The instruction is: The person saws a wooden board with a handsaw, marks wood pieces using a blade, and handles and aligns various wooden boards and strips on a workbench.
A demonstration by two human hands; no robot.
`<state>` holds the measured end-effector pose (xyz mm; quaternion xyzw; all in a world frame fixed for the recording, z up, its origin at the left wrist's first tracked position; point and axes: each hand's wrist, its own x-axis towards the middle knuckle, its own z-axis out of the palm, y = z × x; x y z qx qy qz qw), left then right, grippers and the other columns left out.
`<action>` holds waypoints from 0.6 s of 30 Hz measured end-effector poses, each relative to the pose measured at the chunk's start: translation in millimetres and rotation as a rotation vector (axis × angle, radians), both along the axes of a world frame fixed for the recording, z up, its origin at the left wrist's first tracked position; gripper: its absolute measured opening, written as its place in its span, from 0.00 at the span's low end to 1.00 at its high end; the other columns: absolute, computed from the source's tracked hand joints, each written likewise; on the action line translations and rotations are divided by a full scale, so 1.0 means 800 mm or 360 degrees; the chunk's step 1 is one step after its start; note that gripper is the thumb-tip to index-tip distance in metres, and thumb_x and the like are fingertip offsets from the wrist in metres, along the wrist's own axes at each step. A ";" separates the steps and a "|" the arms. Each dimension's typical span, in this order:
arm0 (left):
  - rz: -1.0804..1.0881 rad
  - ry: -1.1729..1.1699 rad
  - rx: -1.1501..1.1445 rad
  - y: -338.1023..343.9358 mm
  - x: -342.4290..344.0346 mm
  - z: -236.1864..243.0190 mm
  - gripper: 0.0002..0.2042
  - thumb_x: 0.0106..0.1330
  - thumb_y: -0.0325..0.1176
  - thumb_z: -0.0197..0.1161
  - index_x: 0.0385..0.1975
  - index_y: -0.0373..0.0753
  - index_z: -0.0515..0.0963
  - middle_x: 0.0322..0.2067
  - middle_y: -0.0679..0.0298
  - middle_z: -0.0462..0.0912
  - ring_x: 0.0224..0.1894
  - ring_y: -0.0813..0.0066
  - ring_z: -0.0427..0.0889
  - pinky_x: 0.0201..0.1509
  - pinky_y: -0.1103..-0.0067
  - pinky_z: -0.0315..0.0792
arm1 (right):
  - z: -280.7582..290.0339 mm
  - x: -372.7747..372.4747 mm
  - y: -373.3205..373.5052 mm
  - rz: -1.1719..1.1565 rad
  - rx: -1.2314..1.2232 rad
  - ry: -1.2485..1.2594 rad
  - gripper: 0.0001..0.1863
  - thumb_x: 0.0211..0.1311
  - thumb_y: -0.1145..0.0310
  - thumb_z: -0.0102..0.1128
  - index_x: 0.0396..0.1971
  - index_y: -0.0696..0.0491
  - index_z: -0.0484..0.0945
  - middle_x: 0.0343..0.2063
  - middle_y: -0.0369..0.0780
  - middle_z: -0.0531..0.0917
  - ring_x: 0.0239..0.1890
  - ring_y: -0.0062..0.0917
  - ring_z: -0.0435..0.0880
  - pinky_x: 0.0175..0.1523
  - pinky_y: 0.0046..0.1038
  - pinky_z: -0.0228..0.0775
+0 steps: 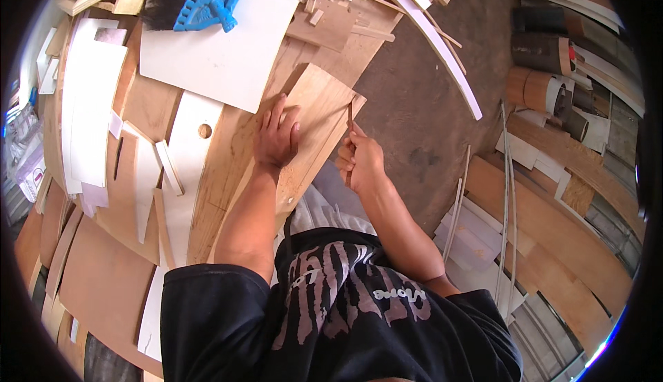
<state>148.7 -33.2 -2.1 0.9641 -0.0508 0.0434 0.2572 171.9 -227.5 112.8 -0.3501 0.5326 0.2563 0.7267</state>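
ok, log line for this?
left hand: on wooden board | right hand: holding thin brown stick at board's edge | nearby: white sheet, blue brush

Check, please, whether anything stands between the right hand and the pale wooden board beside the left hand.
Nothing visible blocks it: only the thin brown tool, held in the right hand, reaches toward the pale wooden board, near its far right corner.
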 end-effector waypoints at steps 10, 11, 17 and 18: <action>0.0001 0.0014 -0.0029 0.003 -0.003 0.002 0.18 0.71 0.38 0.57 0.58 0.48 0.80 0.70 0.55 0.71 0.57 0.49 0.78 0.64 0.59 0.71 | 0.025 -0.052 0.013 0.0199 0.0094 0.0225 0.16 0.81 0.68 0.39 0.59 0.45 0.74 0.29 0.30 0.69 0.14 0.13 0.58 0.16 0.19 0.50; 0.0000 0.0004 -0.0058 0.002 -0.002 0.001 0.18 0.70 0.38 0.57 0.58 0.48 0.80 0.69 0.54 0.71 0.57 0.49 0.79 0.63 0.59 0.71 | 0.006 -0.046 0.017 0.0182 0.0138 0.0228 0.17 0.79 0.70 0.37 0.58 0.44 0.74 0.27 0.29 0.67 0.14 0.12 0.55 0.15 0.19 0.48; -0.0008 -0.0092 -0.0082 0.002 -0.002 -0.001 0.18 0.70 0.38 0.58 0.58 0.47 0.79 0.68 0.53 0.71 0.55 0.49 0.78 0.62 0.59 0.72 | 0.010 -0.074 0.015 0.0224 0.0301 0.0245 0.15 0.80 0.68 0.38 0.57 0.44 0.74 0.28 0.28 0.68 0.14 0.11 0.55 0.15 0.19 0.47; -0.0008 -0.0060 -0.0074 0.003 -0.003 -0.002 0.18 0.70 0.38 0.58 0.58 0.48 0.79 0.68 0.53 0.71 0.56 0.49 0.78 0.62 0.59 0.72 | 0.025 -0.083 0.013 0.0284 0.0386 0.0263 0.16 0.81 0.68 0.38 0.58 0.44 0.74 0.28 0.29 0.68 0.15 0.11 0.55 0.15 0.19 0.47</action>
